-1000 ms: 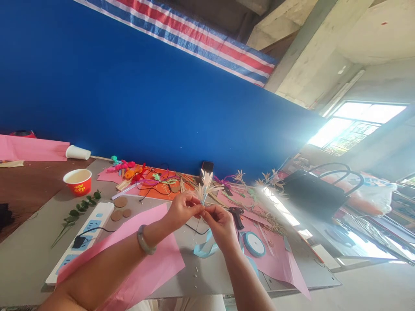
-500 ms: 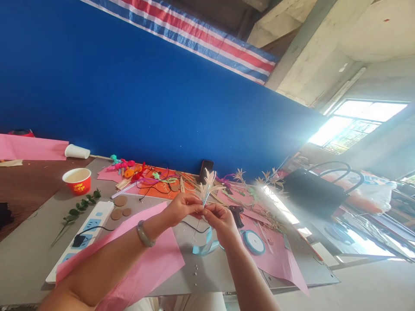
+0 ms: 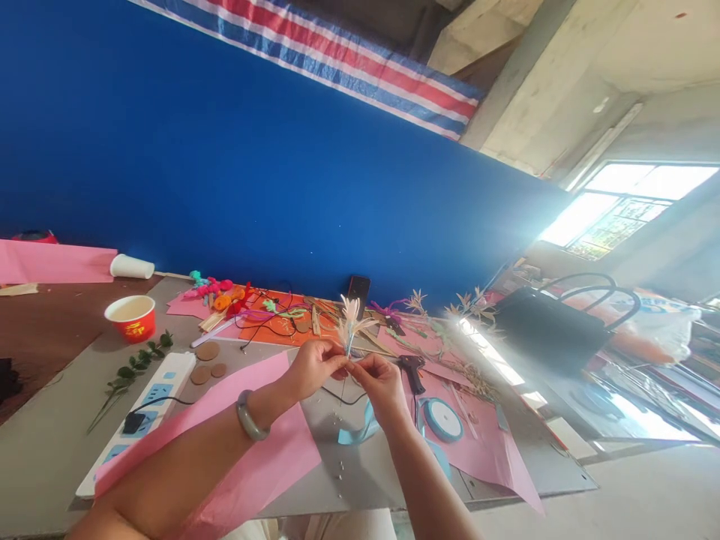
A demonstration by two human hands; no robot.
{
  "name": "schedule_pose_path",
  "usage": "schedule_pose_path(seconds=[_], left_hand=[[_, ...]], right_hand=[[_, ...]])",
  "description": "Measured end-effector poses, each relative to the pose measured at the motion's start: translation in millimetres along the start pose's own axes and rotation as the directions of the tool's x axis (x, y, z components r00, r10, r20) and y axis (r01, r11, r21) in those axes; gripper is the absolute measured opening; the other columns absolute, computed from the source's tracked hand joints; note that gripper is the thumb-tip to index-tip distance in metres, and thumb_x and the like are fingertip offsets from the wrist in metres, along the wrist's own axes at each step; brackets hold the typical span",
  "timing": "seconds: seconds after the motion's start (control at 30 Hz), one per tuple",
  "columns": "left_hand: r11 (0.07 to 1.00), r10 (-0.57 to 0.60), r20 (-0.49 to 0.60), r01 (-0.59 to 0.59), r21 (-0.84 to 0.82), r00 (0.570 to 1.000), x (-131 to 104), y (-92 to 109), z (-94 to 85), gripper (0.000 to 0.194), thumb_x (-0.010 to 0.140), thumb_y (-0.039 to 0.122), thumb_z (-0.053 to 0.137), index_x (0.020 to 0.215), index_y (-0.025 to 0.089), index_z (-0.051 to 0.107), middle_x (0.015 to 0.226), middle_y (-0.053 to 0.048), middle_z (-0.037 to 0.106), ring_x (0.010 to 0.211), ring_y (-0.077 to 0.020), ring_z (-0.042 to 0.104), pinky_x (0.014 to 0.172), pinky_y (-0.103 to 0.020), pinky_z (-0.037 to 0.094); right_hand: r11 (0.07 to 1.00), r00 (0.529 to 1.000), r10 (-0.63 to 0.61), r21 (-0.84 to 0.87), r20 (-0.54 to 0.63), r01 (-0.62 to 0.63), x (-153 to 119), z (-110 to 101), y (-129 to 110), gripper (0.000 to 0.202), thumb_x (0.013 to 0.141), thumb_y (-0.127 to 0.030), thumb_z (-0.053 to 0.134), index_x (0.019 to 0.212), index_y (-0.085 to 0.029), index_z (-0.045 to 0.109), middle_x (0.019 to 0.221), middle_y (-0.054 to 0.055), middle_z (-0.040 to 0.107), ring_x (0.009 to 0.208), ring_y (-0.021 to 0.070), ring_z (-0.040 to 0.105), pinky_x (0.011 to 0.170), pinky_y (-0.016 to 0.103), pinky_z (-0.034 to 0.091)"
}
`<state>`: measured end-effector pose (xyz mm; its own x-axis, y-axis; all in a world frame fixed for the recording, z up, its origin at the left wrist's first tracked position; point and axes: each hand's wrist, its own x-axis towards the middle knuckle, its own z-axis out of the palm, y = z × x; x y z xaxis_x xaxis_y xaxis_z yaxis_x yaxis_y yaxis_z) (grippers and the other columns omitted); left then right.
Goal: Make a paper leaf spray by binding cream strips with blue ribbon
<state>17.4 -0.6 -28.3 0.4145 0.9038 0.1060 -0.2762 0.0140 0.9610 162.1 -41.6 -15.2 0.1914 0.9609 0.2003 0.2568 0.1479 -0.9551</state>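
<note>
Between my hands stands a pale, cream artificial flower (image 3: 349,324) with thin petals, its thin dark stem pointing down. My left hand (image 3: 313,367), with a grey-green bangle at the wrist, is closed in a pinch at the flower's base. My right hand (image 3: 379,381) pinches at the same spot, its fingertips touching those of the left. Light blue ribbon (image 3: 355,435) hangs in a loop below my right hand; whether its end is in those fingers I cannot tell. The ribbon spool (image 3: 443,419) lies to the right on pink paper.
A glue gun (image 3: 413,373) lies right of my hands. On the left are a white power strip (image 3: 169,379), a leafy sprig (image 3: 132,367), wooden discs (image 3: 208,350) and a red paper cup (image 3: 130,319). A phone (image 3: 358,289) leans on the blue partition (image 3: 253,150).
Both hands and the flower have shifted slightly left and down in view. The flower looks more upright, and more ribbon shows near the spool. Both hands keep their pinch.
</note>
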Motion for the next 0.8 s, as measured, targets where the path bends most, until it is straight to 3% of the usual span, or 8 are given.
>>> schedule_pose_path(seconds=[0.17,0.37,0.53,0.8], left_hand=[[1.000,-0.015,-0.007,0.014,-0.017,1.000,0,0,2.6,0.026,0.067,0.036,0.073,0.069,0.012,0.062,0.062,0.000,0.062,0.057,-0.0119,0.061,0.059,-0.025,0.053],[0.996,-0.050,0.015,0.050,-0.067,0.999,0,-1,2.1,0.029,0.062,0.037,0.077,0.070,0.011,0.065,0.063,0.000,0.061,0.057,-0.0111,0.060,0.060,-0.024,0.053],[0.994,-0.071,0.026,0.073,-0.079,0.997,2,-5,0.0,0.030,0.061,0.036,0.078,0.070,0.011,0.065,0.062,0.000,0.060,0.057,-0.0103,0.060,0.059,-0.023,0.052],[0.996,-0.061,-0.047,0.064,0.065,0.997,7,-20,-2.5,0.025,0.064,0.030,0.075,0.069,0.011,0.060,0.059,0.000,0.061,0.051,-0.0109,0.060,0.055,-0.024,0.052]], right_hand=[[0.992,0.998,0.058,0.111,0.037,-0.062,3,-3,13,0.039,0.059,-0.046,0.079,0.054,-0.017,0.054,0.045,-0.006,0.045,0.044,0.0072,0.032,0.044,0.022,0.022],[0.986,0.993,0.094,0.134,0.073,-0.103,5,-5,19,0.036,0.060,-0.045,0.080,0.057,-0.017,0.056,0.047,-0.004,0.051,0.045,0.0078,0.034,0.046,0.023,0.022],[0.979,0.990,0.109,0.162,0.091,-0.123,3,-4,15,0.035,0.061,-0.042,0.080,0.057,-0.016,0.056,0.047,-0.005,0.047,0.046,0.0071,0.031,0.045,0.023,0.020],[0.968,0.974,0.150,0.172,0.172,-0.180,-1,-7,21,0.030,0.065,-0.043,0.075,0.065,-0.016,0.061,0.052,-0.005,0.049,0.047,0.0075,0.034,0.046,0.023,0.024]])
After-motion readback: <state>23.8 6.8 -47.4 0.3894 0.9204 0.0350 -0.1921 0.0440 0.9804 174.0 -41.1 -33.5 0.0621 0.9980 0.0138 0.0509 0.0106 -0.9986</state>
